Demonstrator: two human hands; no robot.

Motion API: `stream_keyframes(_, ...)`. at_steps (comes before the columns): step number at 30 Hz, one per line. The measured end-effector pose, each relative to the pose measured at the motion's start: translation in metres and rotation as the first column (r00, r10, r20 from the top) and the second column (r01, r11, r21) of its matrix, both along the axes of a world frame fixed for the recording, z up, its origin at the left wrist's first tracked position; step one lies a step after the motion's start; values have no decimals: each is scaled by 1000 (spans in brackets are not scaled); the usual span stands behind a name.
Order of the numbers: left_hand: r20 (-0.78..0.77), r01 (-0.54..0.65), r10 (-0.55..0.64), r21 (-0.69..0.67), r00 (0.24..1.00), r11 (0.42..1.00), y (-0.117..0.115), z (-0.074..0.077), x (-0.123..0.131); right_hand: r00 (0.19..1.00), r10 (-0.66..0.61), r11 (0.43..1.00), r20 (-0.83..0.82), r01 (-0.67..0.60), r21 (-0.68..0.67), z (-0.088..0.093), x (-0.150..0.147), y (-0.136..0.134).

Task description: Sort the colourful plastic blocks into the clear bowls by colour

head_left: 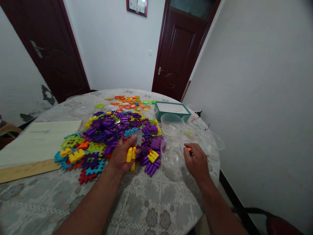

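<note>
Apparently early stage: large mixed heap of interlocking plastic blocks (105, 130) loose mid tabletop (139, 205); little visible inside clear cups (171, 130) near right edge. Left hand (124, 153) half-curled round yellow blocks (129, 155), grey tile (139, 139); right hand (196, 160) pinches small orange piece (189, 149).

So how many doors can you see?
2: one dark red door at the picture's left, and a second door at the back, right of the wall clock.

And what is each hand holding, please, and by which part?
The left hand holds a pale, flat plastic piece by its thumb-side edge, and yellow plastic tubes, grip unclear; the right hand, a small orange piece, held part hidden.
</note>
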State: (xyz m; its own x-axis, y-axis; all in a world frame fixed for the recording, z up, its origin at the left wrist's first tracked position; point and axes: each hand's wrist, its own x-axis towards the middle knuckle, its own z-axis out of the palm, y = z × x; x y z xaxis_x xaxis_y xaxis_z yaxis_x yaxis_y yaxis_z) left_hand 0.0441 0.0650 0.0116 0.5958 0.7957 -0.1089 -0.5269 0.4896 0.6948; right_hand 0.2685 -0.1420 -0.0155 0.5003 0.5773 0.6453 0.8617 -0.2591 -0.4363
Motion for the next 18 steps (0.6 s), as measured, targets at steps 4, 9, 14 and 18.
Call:
stream_keyframes(4,3,1,-1,4,1000,1000,2,-3,0,1000,9,999,-10,-8,39,4,2,4)
stream_keyframes(9,-2,-2,2,6,1000,1000,2,-4,0,1000,14,998,-20,-12,68,9,2,0)
stream_keyframes(14,13,25,-26,42,1000,999,3,-4,-2,996,80,995,-44,-78,57,1,2,-5)
stream_keyframes(18,16,2,-3,41,1000,999,6,-5,-4,994,78,995,-83,-72,64,-3,4,-5)
